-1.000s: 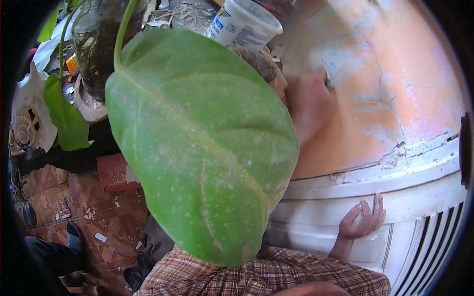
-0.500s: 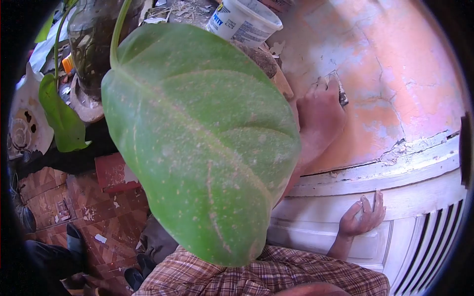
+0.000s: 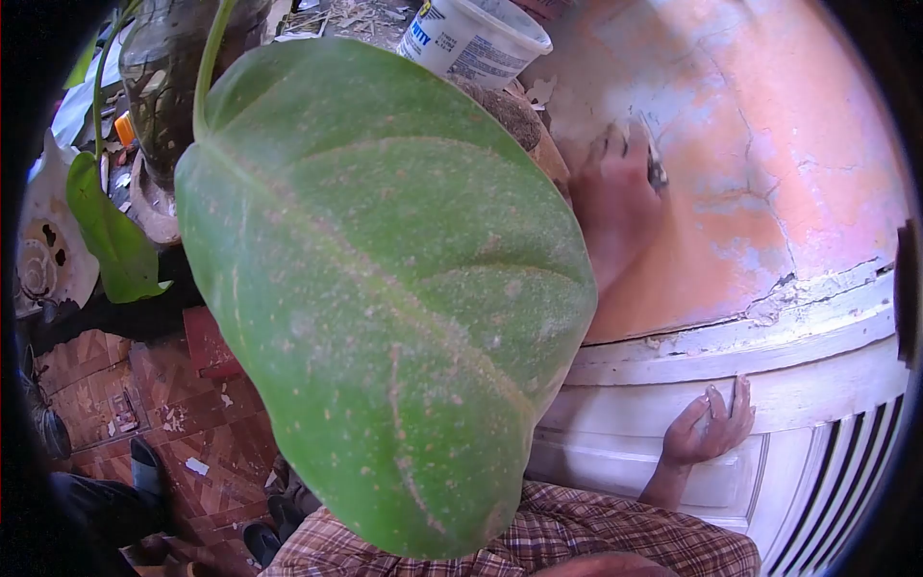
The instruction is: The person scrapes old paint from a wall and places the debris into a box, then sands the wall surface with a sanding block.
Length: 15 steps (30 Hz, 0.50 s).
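Note:
My left hand (image 3: 617, 197) is closed around what looks like a putty knife (image 3: 658, 173), against the patchy orange wall (image 3: 711, 221). Motion blurs its fingers, and much of the tool is hidden in the grip. A large dusty green leaf (image 3: 385, 298) fills the middle of the view and covers most of that forearm. At lower right, my right hand (image 3: 710, 425) rests by the white panelled woodwork (image 3: 635, 462). Its fingers point up, apart and slightly bent, with a whitish patch between thumb and fingers.
Above the leaf stands a white putty tub (image 3: 476, 43). A glass jar (image 3: 159, 91) stands at upper left, near a smaller leaf (image 3: 113, 231). Cracks run through the wall above a white ledge (image 3: 721, 351). Debris dots the brown floor (image 3: 192, 423); another person's foot (image 3: 146, 466) shows there.
My left hand has shifted slightly left and up along the wall with the tool. The big leaf appears a little lower and larger. My right hand has barely moved.

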Each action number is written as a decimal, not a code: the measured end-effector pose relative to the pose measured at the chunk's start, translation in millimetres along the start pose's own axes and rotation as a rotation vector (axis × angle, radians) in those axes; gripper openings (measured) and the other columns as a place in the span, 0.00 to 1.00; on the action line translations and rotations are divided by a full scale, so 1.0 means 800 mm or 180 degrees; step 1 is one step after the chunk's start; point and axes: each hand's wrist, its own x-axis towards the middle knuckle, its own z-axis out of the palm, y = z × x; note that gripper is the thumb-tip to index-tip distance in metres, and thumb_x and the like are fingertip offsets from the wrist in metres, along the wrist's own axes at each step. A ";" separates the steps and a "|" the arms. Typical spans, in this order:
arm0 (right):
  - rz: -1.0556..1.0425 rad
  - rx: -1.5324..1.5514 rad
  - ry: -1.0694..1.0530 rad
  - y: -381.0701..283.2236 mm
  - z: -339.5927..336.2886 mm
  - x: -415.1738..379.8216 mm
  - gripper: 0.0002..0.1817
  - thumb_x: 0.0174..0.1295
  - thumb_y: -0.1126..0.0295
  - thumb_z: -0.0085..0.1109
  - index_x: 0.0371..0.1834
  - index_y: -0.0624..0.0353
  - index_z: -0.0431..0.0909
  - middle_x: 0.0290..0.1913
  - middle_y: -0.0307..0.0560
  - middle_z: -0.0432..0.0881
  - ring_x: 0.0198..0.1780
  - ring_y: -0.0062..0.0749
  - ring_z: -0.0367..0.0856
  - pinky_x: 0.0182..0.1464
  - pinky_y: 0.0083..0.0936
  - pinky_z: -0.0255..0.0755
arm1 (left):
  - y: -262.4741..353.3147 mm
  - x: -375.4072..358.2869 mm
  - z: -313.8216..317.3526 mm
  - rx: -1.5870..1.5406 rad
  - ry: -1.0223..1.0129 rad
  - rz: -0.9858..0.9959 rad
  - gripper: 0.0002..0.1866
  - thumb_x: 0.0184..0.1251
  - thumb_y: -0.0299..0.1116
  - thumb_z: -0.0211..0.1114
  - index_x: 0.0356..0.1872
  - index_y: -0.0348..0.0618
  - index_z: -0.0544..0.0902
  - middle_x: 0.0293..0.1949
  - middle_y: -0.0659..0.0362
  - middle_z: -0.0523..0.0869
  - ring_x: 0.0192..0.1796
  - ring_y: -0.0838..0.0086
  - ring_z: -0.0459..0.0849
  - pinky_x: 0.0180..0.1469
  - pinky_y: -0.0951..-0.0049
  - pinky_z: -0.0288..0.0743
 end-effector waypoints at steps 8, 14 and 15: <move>-0.0043 -0.0006 0.0055 0.001 -0.001 0.003 0.07 0.64 0.72 0.54 0.42 0.50 0.80 0.58 0.53 0.82 0.63 0.48 0.78 0.68 0.51 0.59 | 0.009 -0.012 -0.007 0.0074 -0.0350 -0.0162 0.12 0.59 0.33 0.61 0.42 0.41 0.81 0.38 0.50 0.85 0.39 0.52 0.85 0.39 0.52 0.78; 0.0021 -0.0043 -0.0032 -0.001 -0.003 0.001 0.07 0.65 0.72 0.54 0.42 0.50 0.80 0.58 0.53 0.81 0.63 0.48 0.78 0.69 0.51 0.58 | -0.016 0.010 0.006 0.0215 -0.0124 -0.0060 0.08 0.58 0.31 0.61 0.39 0.43 0.81 0.34 0.50 0.85 0.39 0.52 0.85 0.39 0.50 0.78; 0.0019 -0.0044 -0.0051 -0.001 -0.003 0.003 0.06 0.65 0.72 0.54 0.42 0.51 0.80 0.58 0.54 0.81 0.63 0.48 0.78 0.69 0.52 0.58 | -0.019 0.016 0.000 0.0306 -0.0352 -0.0170 0.09 0.59 0.31 0.60 0.39 0.43 0.81 0.34 0.50 0.85 0.39 0.51 0.85 0.39 0.50 0.77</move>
